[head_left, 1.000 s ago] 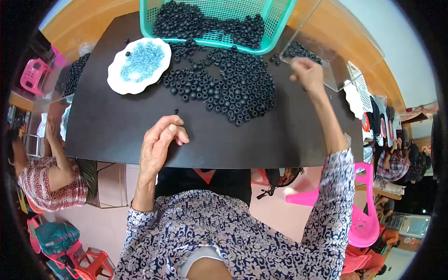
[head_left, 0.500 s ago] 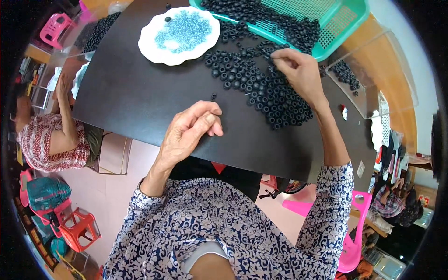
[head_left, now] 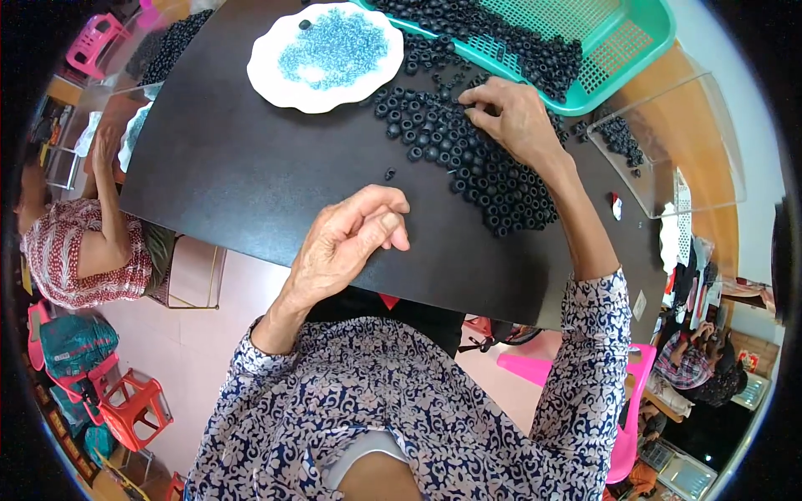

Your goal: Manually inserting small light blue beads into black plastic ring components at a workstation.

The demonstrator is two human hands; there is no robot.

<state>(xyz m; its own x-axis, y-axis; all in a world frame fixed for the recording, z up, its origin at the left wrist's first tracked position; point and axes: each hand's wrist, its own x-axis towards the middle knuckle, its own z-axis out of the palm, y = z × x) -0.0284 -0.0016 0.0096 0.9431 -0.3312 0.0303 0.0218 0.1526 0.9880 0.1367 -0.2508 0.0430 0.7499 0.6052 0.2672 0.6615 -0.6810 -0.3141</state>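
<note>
The right hand (head_left: 520,121) reaches into the spread of black beads (head_left: 510,196) on the dark worktop (head_left: 225,159), thumb and forefinger close together; whether they pinch a bead cannot be told. The left hand (head_left: 347,242) hovers at the near edge, fingers loosely curled, its grip unclear. A white plate (head_left: 266,71) carries pale blue beads (head_left: 334,54), near a green basket (head_left: 622,88).

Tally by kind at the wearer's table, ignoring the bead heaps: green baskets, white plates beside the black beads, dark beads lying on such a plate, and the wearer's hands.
Green basket: 1
White scalloped plate: 1
Dark bead on plate: 1
Left hand and right hand: 2
Total: 5
</note>
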